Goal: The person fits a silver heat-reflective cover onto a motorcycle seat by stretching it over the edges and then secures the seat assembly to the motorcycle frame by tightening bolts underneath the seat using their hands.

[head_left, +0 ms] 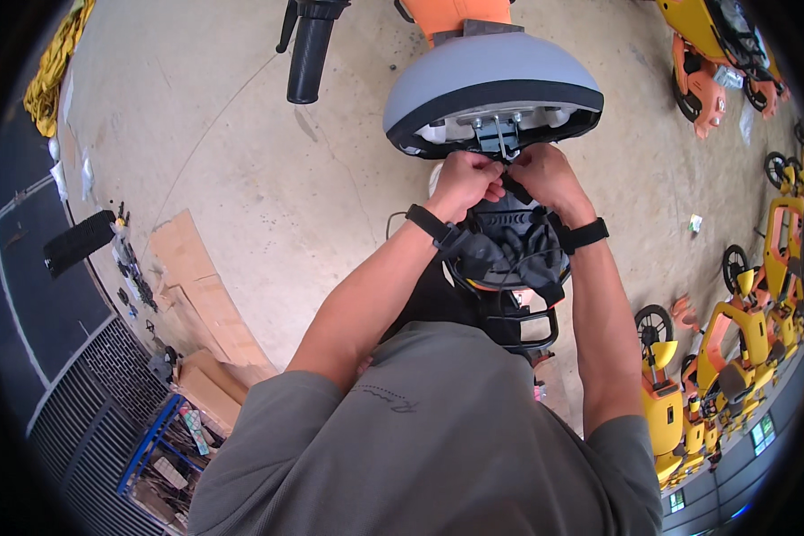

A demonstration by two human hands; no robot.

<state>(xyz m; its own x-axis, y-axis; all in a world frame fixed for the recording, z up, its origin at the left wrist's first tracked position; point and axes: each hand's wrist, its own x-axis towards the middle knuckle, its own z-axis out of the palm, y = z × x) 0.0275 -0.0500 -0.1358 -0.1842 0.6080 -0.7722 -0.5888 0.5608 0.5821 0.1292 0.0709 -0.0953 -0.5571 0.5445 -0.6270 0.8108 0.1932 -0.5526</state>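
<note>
A grey scooter seat (500, 67) with a black rim is tipped up in front of me, showing its pale underside. A metal bracket (498, 134) with bolts sits at the middle of that underside. Just below the bracket, my left hand (466, 183) and my right hand (549, 181) meet with pinched fingers. Something small and dark lies between the fingertips, too hidden to name. Dark crumpled fabric (509, 246) with a thin cable lies in the scooter's body beneath my hands. Both wrists wear black bands.
A black handlebar grip (308, 67) and an orange body panel (460, 13) are at the top. Yellow scooters (724, 339) line the right side. Flattened cardboard (196, 277), a blue-framed rack (156, 438) and loose parts lie at the left. A black frame rail (536, 330) is close to my body.
</note>
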